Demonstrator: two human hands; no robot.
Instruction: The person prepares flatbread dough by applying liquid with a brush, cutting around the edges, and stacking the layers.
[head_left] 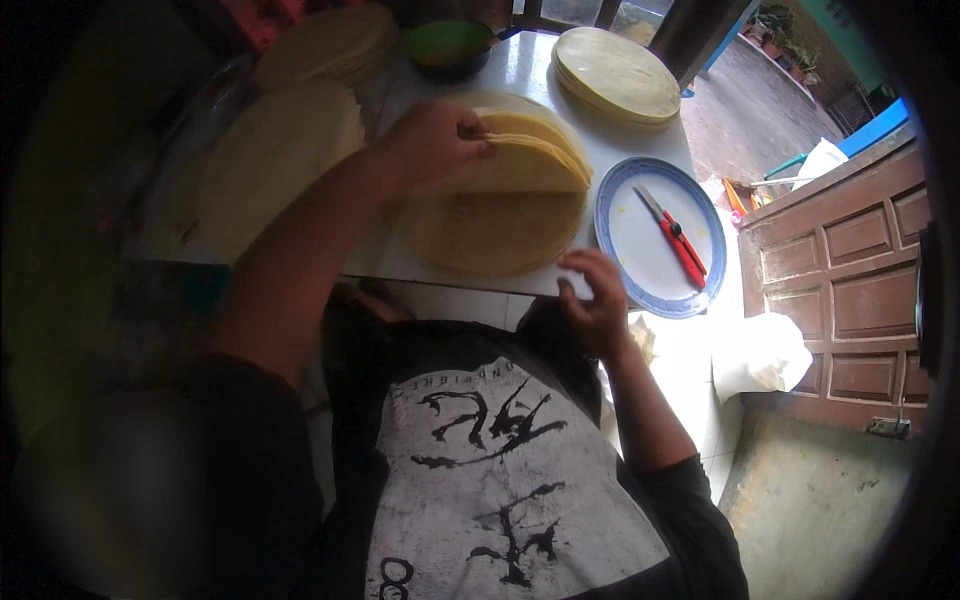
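Thin round yellow wrappers [500,200] lay stacked near the worktop's [520,70] front edge, the left hand [435,140] pinching several lifted sheets, best peeled slowly, while the right hand [595,295], loosely curled, steadied that edge.

A white plate with a blue rim [630,235] lies on the bench [520,70] just right of the fingers, carrying red-handled scissors [680,242]. Beyond the fingers, at the far edge, sits a green bowl [447,45], and a separate stack of pale round flatbreads [615,72] rests far right of it. Two more pale stacks [275,150] lie to the left. A brown panelled wooden door [850,270] stands at far right.
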